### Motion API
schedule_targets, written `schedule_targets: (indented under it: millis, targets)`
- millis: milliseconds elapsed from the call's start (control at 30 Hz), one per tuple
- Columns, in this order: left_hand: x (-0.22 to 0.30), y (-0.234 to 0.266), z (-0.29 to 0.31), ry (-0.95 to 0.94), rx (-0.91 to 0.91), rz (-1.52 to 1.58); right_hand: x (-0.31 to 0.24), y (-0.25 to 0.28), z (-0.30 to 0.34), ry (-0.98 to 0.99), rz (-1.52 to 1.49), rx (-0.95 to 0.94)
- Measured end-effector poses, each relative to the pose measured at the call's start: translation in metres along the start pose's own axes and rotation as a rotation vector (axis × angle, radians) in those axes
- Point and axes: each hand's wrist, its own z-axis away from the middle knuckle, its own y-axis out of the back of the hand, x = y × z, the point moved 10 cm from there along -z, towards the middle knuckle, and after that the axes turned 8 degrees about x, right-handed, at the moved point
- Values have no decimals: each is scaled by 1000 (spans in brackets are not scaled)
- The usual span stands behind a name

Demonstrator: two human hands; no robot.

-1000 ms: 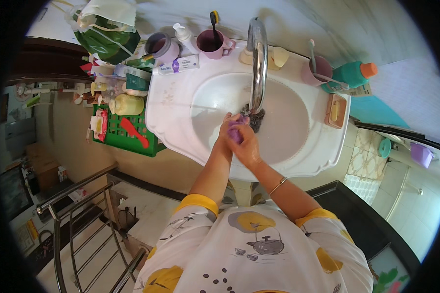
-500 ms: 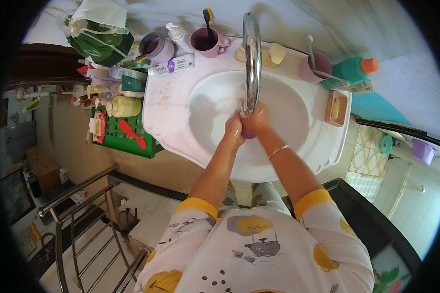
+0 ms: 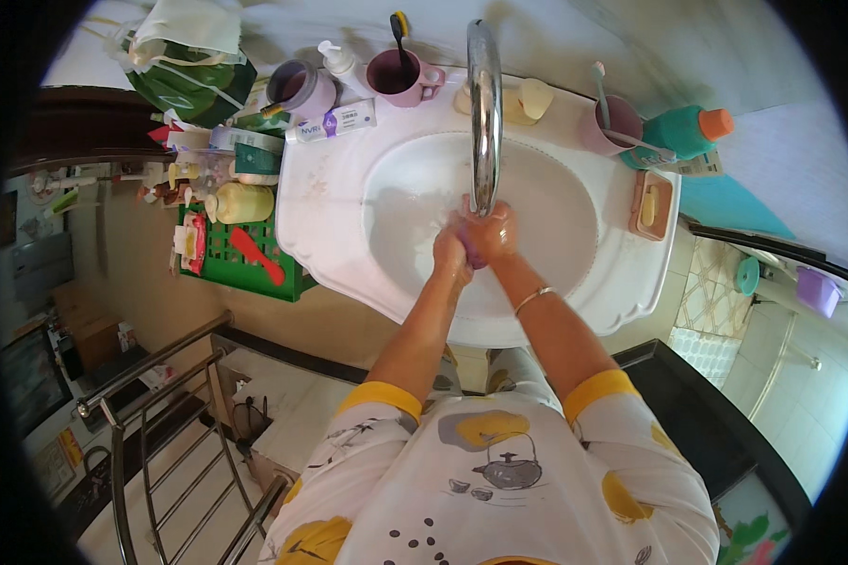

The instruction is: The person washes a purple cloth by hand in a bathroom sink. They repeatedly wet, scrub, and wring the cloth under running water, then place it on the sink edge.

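Under the spout of the chrome faucet (image 3: 484, 104), both hands are together over the white oval sink (image 3: 396, 179). Between them is a small, wet purple thing (image 3: 474, 254), mostly covered by fingers, so its kind is unclear. My left hand (image 3: 451, 250) is closed on it from the left. My right hand (image 3: 496, 232), wet and shiny, is closed round its top and right side. Water from the spout runs onto the hands. A bracelet (image 3: 535, 299) circles my right wrist.
Along the sink's back edge stand a pink mug (image 3: 400, 80) with a toothbrush, a white pump bottle (image 3: 339, 61), a toothpaste tube (image 3: 334, 122) and a teal bottle (image 3: 678, 137). A soap dish (image 3: 649, 205) sits at right. A green basket (image 3: 287, 282) and a metal rail (image 3: 160, 353) are left.
My right hand has turned slightly over the purple thing, and more of its wet back shows. Both hands stay under the faucet.
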Motion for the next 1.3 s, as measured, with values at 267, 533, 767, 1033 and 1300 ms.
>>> schedule_targets:
  millis: [267, 533, 767, 1033, 1300]
  targets:
    - [42, -5, -9, -82, -135, -3, -80, 6, 55, 337, 20, -95]
    - [98, 18, 16, -312, 101, -177, 51, 33, 0, -523, -937, -118]
    - [148, 6, 29, -692, 63, -485, 71, 59, 1, -503, -947, -5]
    - [150, -33, 48, -398, -121, -354, -38, 75, 2, 226, 12, -142]
    - [138, -68, 93, 54, -406, 88, 46, 6, 10, -317, -490, -689]
